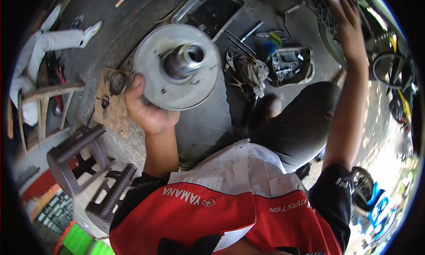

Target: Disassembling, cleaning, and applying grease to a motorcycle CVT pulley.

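Pulley (pixel 177 67), metal, held up at centre-top of view, just above the left hand (pixel 146 107). Gripped at its 8 o'clock rim, thumb laid over the face and fingers hidden behind, apparently so that the hub side faces the eye for inspection. Broad, dull grey disc, lightly scuffed, with small holes near the edge; raised cylindrical hub (pixel 183 60) at the middle, brighter and polished, hollow at its tip. Right hand (pixel 347 23) stretched to 1 o'clock, flat against a dark tyre (pixel 330 38), fingers spread and clasping nothing, perhaps for balance. Knee (pixel 305 118) in dark cloth bent at 3 o'clock of the pulley, suggesting a crouch. Small round part (pixel 116 82) resting on a worn wooden board (pixel 110 109) at 9 o'clock, touching the board, close beside the left hand. Greasy rag (pixel 254 73) and loose tools (pixel 241 38) scattered on the concrete floor (pixel 208 122) at 3 o'clock, within easy reach. Shallow tray (pixel 210 11) at 12 o'clock, dark inside. Woven stool (pixel 77 155) at 7 o'clock, well apart.
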The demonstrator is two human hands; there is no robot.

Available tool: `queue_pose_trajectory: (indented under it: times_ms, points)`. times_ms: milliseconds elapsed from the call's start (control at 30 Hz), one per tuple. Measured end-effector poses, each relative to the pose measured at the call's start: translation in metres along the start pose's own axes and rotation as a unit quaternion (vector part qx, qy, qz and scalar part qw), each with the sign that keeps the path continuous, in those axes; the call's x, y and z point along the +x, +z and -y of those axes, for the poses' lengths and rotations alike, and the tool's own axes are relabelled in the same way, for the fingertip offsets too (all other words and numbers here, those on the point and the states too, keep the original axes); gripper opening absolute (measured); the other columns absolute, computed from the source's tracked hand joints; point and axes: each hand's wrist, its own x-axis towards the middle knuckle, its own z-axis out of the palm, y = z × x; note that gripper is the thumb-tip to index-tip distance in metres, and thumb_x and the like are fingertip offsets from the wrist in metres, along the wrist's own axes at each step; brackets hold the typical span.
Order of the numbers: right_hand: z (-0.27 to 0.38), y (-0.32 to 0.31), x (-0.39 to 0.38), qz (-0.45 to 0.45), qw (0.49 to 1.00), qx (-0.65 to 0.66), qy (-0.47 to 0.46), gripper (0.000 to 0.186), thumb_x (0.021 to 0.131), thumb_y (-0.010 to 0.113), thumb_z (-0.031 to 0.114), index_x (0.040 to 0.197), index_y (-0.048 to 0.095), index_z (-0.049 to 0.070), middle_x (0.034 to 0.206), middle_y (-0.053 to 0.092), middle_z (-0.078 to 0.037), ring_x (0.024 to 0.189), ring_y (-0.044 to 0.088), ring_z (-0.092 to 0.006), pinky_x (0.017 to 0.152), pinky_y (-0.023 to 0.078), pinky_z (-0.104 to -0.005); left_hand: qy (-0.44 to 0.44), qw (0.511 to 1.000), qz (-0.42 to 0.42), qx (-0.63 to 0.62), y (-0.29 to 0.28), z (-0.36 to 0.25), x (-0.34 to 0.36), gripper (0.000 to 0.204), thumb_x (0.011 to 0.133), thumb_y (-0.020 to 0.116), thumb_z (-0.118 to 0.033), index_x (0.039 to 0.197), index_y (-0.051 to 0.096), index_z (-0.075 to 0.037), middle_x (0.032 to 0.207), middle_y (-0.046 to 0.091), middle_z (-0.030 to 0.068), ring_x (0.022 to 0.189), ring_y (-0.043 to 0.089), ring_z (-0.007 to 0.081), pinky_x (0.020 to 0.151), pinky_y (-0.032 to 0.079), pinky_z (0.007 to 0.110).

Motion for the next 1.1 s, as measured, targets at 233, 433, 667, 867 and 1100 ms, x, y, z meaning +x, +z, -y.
queue_pose_trajectory:
  times_ms: [233, 433, 667, 867, 1100]
  points:
    - [-0.188, 0.167, -0.022, 0.009, 0.958, -0.015, 0.287, 0.079, 0.083, 0.080, 0.037, 0.145, 0.050, -0.002, 0.139, 0.063, -0.023, 0.133, 0.055, -0.0320, 0.113, 0.041, -0.0359, 0.029, 0.979, -0.067, 0.191, 0.000, 0.000, -0.006, 0.057, 0.101, 0.048, -0.034, 0.142, 0.053, 0.005, 0.141, 0.062, 0.0192, 0.129, 0.060, 0.0309, 0.114, 0.044, 0.047]
    - [-0.203, 0.242, -0.147, 0.004, 0.797, -0.011, 0.604, 0.119, 0.066, 0.092, 0.041, 0.151, 0.027, -0.010, 0.151, 0.050, -0.029, 0.141, 0.051, -0.0381, 0.116, 0.042, -0.0393, 0.037, 0.931, -0.187, 0.311, 0.005, -0.021, -0.011, 0.067, 0.105, 0.037, -0.040, 0.150, 0.045, 0.008, 0.147, 0.055, 0.0213, 0.139, 0.051, 0.0311, 0.119, 0.036, 0.044]
    - [-0.197, 0.263, -0.164, -0.086, 0.861, 0.030, 0.501, 0.096, 0.074, 0.088, 0.026, 0.152, 0.037, 0.001, 0.120, 0.072, -0.025, 0.116, 0.068, -0.0422, 0.103, 0.051, -0.0445, -0.028, 0.853, -0.188, 0.486, -0.002, -0.036, 0.001, 0.090, 0.106, 0.022, -0.068, 0.152, 0.044, 0.007, 0.154, 0.050, 0.0210, 0.148, 0.041, 0.0309, 0.124, 0.023, 0.043]
    - [-0.097, 0.230, -0.062, -0.010, 0.900, 0.325, 0.290, 0.087, 0.080, 0.087, 0.009, 0.153, 0.039, 0.001, 0.097, 0.075, -0.011, 0.093, 0.072, -0.0206, 0.088, 0.055, -0.0332, 0.058, 0.794, -0.196, 0.573, 0.017, -0.060, 0.028, 0.063, 0.107, 0.045, -0.051, 0.141, 0.059, 0.001, 0.145, 0.059, 0.0182, 0.135, 0.053, 0.0265, 0.112, 0.038, 0.042]
    - [0.055, 0.080, 0.008, 0.135, 0.883, 0.445, 0.073, 0.082, 0.085, 0.082, 0.000, 0.155, 0.038, 0.000, 0.098, 0.072, -0.006, 0.092, 0.067, -0.0125, 0.086, 0.054, -0.0277, 0.148, 0.627, 0.146, 0.751, 0.138, -0.025, 0.119, 0.059, 0.090, 0.079, -0.035, 0.136, 0.063, -0.001, 0.133, 0.068, 0.0163, 0.122, 0.064, 0.0258, 0.101, 0.051, 0.041]
